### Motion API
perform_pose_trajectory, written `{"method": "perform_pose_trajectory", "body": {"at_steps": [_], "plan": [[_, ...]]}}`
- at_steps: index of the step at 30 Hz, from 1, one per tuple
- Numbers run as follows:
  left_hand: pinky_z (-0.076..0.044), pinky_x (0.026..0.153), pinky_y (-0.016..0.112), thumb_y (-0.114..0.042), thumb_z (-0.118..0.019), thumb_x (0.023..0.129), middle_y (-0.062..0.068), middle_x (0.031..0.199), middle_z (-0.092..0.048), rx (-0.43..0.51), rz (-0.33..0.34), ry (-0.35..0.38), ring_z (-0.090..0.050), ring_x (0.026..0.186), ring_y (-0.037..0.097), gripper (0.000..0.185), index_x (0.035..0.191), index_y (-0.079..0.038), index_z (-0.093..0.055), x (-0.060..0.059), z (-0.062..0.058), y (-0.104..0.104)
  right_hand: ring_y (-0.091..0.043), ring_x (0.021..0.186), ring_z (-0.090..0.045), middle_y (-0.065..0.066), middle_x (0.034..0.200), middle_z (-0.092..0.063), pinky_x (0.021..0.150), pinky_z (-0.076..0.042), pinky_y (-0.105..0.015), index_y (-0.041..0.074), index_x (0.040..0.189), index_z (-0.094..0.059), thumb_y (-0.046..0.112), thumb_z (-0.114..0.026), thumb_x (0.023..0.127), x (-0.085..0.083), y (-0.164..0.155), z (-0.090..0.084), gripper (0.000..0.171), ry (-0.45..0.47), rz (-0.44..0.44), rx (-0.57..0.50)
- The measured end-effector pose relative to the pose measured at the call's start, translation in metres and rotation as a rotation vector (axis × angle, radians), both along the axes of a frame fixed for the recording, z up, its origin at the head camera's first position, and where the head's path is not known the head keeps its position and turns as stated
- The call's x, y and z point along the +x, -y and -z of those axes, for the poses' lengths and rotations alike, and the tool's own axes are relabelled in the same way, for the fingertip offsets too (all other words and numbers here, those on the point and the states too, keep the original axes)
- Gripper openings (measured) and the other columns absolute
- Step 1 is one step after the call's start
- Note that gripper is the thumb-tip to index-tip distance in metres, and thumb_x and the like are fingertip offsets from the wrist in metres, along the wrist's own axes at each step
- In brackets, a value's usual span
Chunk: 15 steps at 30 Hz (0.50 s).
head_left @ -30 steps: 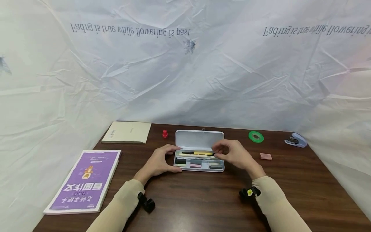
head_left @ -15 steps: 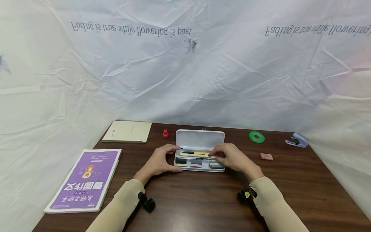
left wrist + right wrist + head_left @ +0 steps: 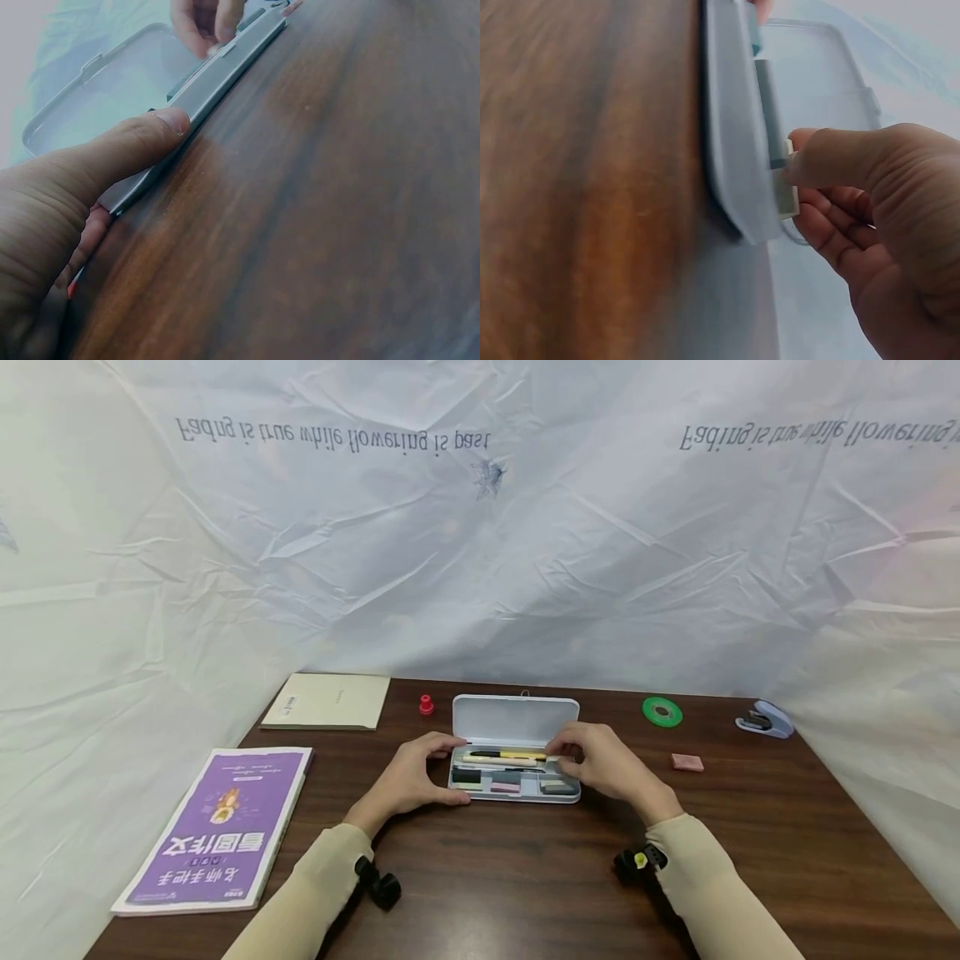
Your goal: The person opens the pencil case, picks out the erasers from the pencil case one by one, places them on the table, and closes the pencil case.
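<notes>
An open grey pencil case (image 3: 517,794) lies at the table's middle, its lid (image 3: 516,719) folded back. Inside lie a yellow pen (image 3: 510,754), a cream pen (image 3: 498,762) and small blocks in the front compartments. My left hand (image 3: 459,770) grips the case's left end, with the thumb (image 3: 150,135) on the front wall (image 3: 225,75). My right hand (image 3: 558,758) sits curled over the right end of the case. Its thumb (image 3: 825,157) and fingers pinch the tip of a pen just inside the case wall (image 3: 731,150). Which pen it is stays hidden.
A purple book (image 3: 217,827) lies at the front left, with a beige notebook (image 3: 328,701) behind it. A red cap-like piece (image 3: 426,705) stands left of the lid. A green tape roll (image 3: 662,712), a pink eraser (image 3: 687,762) and a stapler (image 3: 765,721) sit on the right. White sheeting backs the table.
My right hand has come down slightly, from just above the pens onto their right ends. The left hand and the case have stayed put.
</notes>
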<state>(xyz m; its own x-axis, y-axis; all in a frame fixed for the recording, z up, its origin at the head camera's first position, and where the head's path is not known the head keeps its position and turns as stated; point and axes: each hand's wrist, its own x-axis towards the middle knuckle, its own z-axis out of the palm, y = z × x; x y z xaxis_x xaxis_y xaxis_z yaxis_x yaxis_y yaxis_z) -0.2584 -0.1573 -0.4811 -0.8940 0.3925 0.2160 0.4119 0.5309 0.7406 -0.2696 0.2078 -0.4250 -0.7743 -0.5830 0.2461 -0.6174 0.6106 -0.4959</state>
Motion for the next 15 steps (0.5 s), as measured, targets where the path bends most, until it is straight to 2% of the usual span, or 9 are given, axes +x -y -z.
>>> {"method": "perform_pose_trajectory", "body": {"at_steps": [9,15], "plan": [[-0.057,0.115,0.047,-0.044,-0.107,0.074,-0.004,0.149,-0.068,-0.003,-0.003,-0.009,-0.068,0.132,0.022,0.085,0.147,-0.023,-0.071,0.000,0.001,0.000,-0.014,0.096,-0.072,0.003,0.109,-0.074,0.082,-0.065,-0.039,0.010,0.114,-0.084,-0.008,-0.083,0.094,0.005,-0.013,-0.024,0.027,-0.106,0.028,-0.079],[-0.057,0.115,0.048,-0.045,-0.107,0.074,-0.003,0.149,-0.068,-0.010,-0.005,-0.013,-0.068,0.131,0.023,0.085,0.148,-0.023,-0.071,0.000,0.002,-0.001,-0.014,0.099,-0.071,0.005,0.114,-0.075,0.083,-0.065,-0.040,0.012,0.115,-0.082,-0.007,-0.084,0.094,0.007,-0.036,-0.039,0.029,-0.150,0.102,-0.082]]}}
